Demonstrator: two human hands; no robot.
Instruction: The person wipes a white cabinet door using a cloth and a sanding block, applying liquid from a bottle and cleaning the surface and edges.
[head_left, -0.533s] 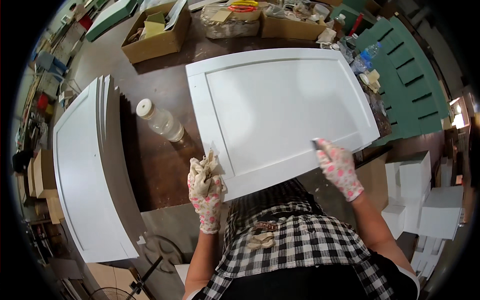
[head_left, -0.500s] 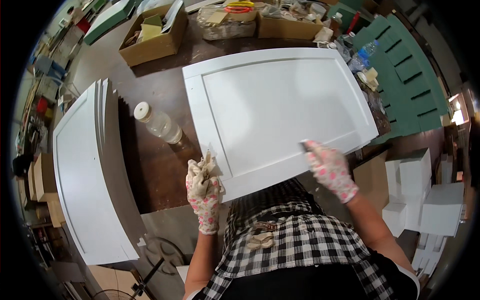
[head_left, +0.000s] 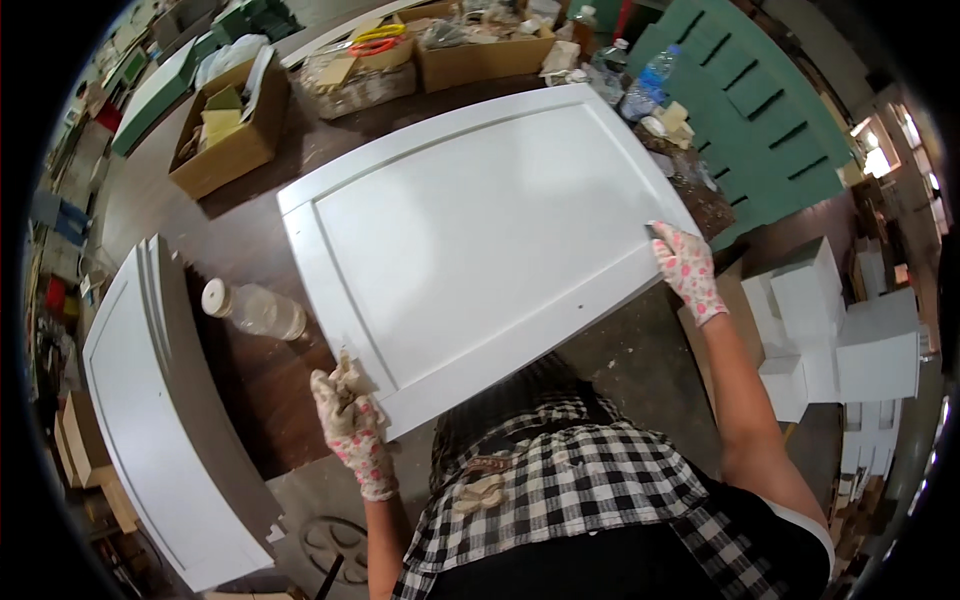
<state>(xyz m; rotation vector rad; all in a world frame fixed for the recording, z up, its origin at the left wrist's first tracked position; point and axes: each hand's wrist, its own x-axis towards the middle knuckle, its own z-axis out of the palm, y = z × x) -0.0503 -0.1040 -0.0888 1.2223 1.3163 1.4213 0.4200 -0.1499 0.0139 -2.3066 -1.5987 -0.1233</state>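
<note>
A white framed cabinet door panel lies on the dark brown table, its near edge toward me. At its near left corner my left hand, in a floral glove with soiled fingertips, is closed around what looks like a crumpled beige rag. My right hand, also gloved, is closed at the right end of the near frame strip. A small dark flat piece pokes out from its fingertips; its kind is not clear. A small dark spot shows on the near strip.
Left of the door a clear bottle with white cap lies on its side. Beyond it stand stacked white panels. Cardboard boxes line the table's back. Water bottles and green slotted boards are at the right.
My right hand has moved rightward along the near strip to the door's right end. The whole view has turned, shifting the door leftward and tilting it. My left hand stays at the near left corner.
</note>
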